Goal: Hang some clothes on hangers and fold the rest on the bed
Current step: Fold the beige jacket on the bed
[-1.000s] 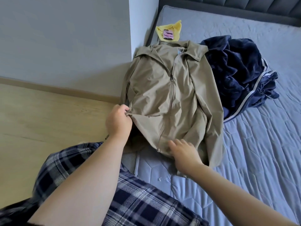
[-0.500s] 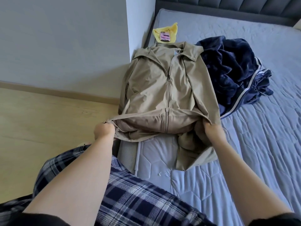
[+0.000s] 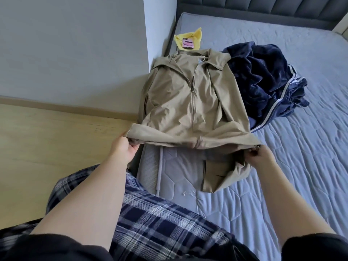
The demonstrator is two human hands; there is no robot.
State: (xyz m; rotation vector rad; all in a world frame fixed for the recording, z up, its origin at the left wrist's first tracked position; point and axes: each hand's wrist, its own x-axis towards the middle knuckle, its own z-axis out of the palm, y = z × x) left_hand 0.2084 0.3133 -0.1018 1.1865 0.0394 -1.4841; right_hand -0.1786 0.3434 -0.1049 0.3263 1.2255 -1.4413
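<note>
A tan zip-up jacket [image 3: 188, 102] lies front up on the left part of the grey bed [image 3: 301, 157], collar toward the headboard. My left hand [image 3: 124, 149] grips the jacket's lower left hem corner. My right hand [image 3: 260, 157] pinches the lower right hem corner. The hem is lifted off the mattress between the two hands, and a flap of tan cloth hangs below it by my right hand. A crumpled navy garment [image 3: 263, 81] with white stripes lies just right of the jacket.
A yellow cloth [image 3: 190, 37] with a pink phone on it lies beyond the collar, near the wall corner. A white wall and wooden floor [image 3: 47, 147] are to the left. The dark padded headboard [image 3: 263, 8] runs along the top.
My right hand moved from the middle of the hem to its right corner and took hold. Both hands lifted the hem and drew it out wider.
</note>
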